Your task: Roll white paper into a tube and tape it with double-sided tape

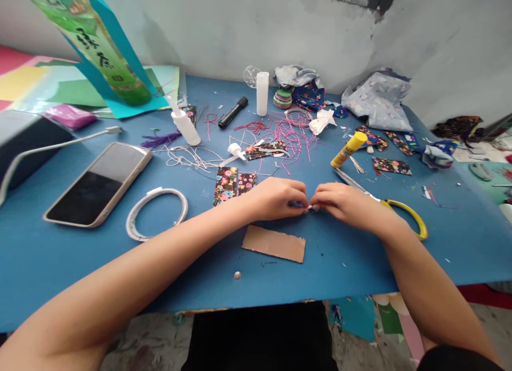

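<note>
My left hand (282, 198) and my right hand (343, 203) meet fingertip to fingertip over the table. Both are closed in a pinch on a small white piece (310, 207), mostly hidden by the fingers and too small to name. Just below my left hand lies a brown cardboard rectangle (274, 244). Two flower-print strips (226, 185) lie behind my left wrist. Scissors with yellow handles (416, 217) rest partly beneath my right wrist, their blades pointing away from me. A small round pinkish bead (237, 275) sits nearer the table's front edge.
On the left are a phone (86, 192), a tape roll (134, 221) and a tall green bottle (108, 56). Behind my hands are a white glue bottle (185, 127), pink cord (294, 139), a black marker (233, 112) and a yellow glue stick (349, 149). Fabric scraps (378, 96) lie by the wall.
</note>
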`<state>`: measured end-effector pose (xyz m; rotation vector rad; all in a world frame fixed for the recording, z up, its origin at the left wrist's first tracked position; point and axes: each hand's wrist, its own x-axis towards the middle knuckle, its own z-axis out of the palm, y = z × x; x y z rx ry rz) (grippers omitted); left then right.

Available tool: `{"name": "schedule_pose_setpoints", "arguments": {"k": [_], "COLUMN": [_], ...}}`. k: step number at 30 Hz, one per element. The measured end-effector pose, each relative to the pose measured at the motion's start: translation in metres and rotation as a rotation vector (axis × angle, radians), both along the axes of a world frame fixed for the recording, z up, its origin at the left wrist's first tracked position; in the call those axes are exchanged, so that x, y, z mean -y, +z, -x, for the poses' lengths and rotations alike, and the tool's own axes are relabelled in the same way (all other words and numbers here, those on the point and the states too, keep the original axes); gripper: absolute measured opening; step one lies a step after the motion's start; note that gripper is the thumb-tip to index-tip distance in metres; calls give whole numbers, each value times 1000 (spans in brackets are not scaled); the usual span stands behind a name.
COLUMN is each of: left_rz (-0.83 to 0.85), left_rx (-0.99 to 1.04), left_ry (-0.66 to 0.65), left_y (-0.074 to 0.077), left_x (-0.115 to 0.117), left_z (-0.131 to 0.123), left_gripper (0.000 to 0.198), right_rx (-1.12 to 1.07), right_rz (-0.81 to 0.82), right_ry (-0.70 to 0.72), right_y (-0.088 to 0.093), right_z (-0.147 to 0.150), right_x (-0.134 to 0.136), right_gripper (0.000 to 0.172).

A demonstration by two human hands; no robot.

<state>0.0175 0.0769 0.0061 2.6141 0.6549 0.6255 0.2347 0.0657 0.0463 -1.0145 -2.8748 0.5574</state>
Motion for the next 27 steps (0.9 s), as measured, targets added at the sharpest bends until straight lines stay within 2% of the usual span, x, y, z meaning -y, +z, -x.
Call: {"name": "schedule_pose_setpoints", "arguments": {"k": [6,11,16,20,27], "left_rz": [-177,-165,-80,-16,7], "left_rx": [-72,-78,-110,-143,-154], "left_ry": [-24,-40,84,154,284], "left_y": [-3,-3,-2,1,1], "left_x": [7,11,14,21,30], "left_z": [-5,-9,-13,-19,-31], "left_gripper": [17,19,17,15,16], "right_rx": [-81,-92,-63,-120,-172], "right_rz": [29,80,99,110,-7], "right_ry": [48,72,68,55,57], "right_y": [-10,-12,-9,-14,-21], "right_z": [-8,-8,-10,-19,-27], "right_x": [-9,-17,-19,-18,-10], "right_gripper": [22,17,16,18,18]}}
